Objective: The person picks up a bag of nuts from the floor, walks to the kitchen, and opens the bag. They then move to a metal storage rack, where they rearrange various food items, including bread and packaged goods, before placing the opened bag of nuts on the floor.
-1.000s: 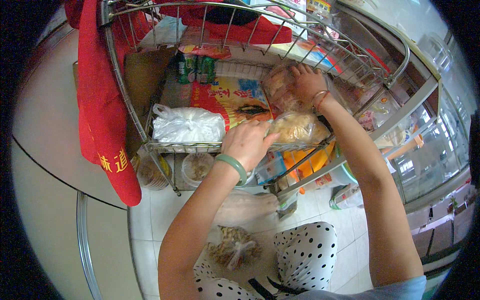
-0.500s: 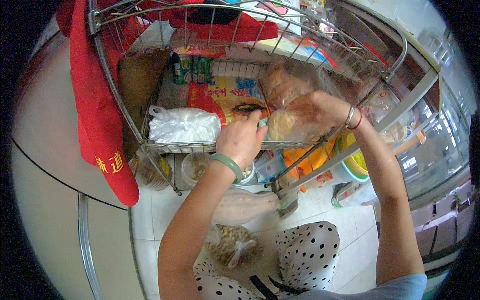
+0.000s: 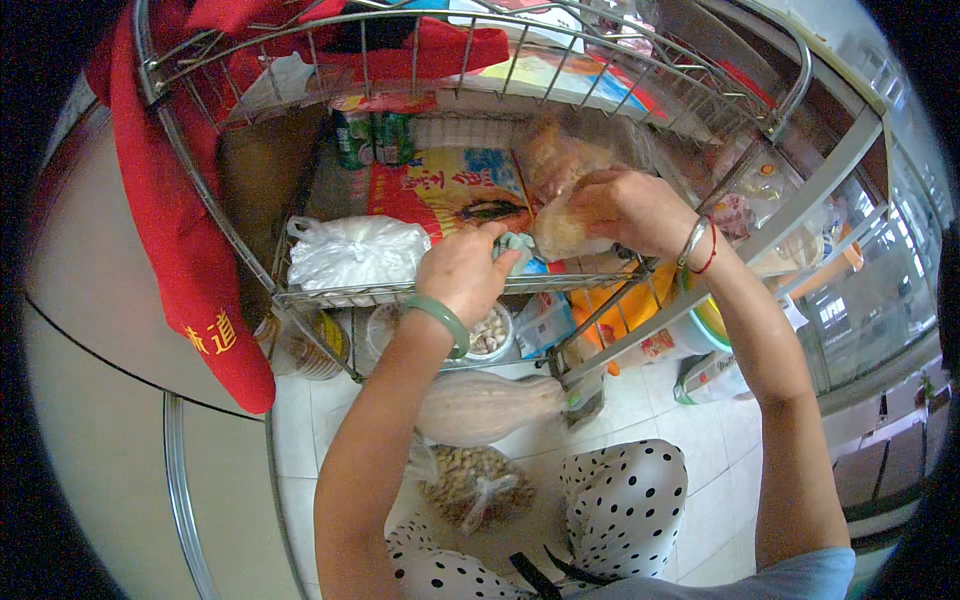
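My left hand (image 3: 462, 268), with a green bangle on its wrist, reaches over the front rail of the wire rack's middle shelf (image 3: 470, 287). Its fingers close on a crumpled pale green cloth (image 3: 516, 250). Farther right, my right hand (image 3: 635, 212) pinches a clear plastic bag (image 3: 560, 228) with yellowish-brown contents I cannot make out. Behind the hands lies a red and yellow printed package (image 3: 440, 190) with a dark picture on it. A knotted white plastic bag (image 3: 358, 252) sits left of my left hand.
Green cans (image 3: 375, 138) stand at the shelf's back left. Above hangs a wire basket (image 3: 480, 85); red cloth (image 3: 180, 240) drapes down the left. Below are a tub of garlic-like pieces (image 3: 490, 335), a pale elongated gourd (image 3: 490, 408) and a bag of brown pieces (image 3: 475, 488).
The view has shifted slightly. My right hand has moved a little left and closer to my left hand, still on the clear bag. My left hand keeps the cloth.
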Available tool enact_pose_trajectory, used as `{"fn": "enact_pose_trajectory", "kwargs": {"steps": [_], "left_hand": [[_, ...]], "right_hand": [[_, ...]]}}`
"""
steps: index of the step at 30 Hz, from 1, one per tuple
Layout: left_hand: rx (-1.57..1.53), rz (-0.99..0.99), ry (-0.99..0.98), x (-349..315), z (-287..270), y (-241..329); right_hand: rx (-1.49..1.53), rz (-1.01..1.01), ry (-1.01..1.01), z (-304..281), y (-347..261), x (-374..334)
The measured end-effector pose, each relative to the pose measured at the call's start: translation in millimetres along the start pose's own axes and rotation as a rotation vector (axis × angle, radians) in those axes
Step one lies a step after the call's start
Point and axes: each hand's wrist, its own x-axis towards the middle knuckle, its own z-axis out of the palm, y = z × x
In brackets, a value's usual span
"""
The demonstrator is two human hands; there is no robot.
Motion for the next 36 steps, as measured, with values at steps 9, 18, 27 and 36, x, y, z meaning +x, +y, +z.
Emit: {"fn": "enact_pose_trajectory", "kwargs": {"steps": [9,18,27,36], "left_hand": [[-0.058,-0.005,-0.263,26.6,-7.7,2.2],[-0.003,0.247,0.471,45.1,-14.8,34.2],[-0.159,0.027,0.644,32.2,-56.6,-18.0],[-0.288,0.15,0.663,15.0,-10.7,-9.0]], "right_hand": [[0.213,-0.073,0.608,-1.6,-5.7,-10.6],[0.519,-0.378,0.75,1.0,-17.9,14.7],[0.666,-0.301,0.797,27.4,-39.7,9.2],[0.71,-0.542,-0.038,66.6,-42.1,57.0]]}}
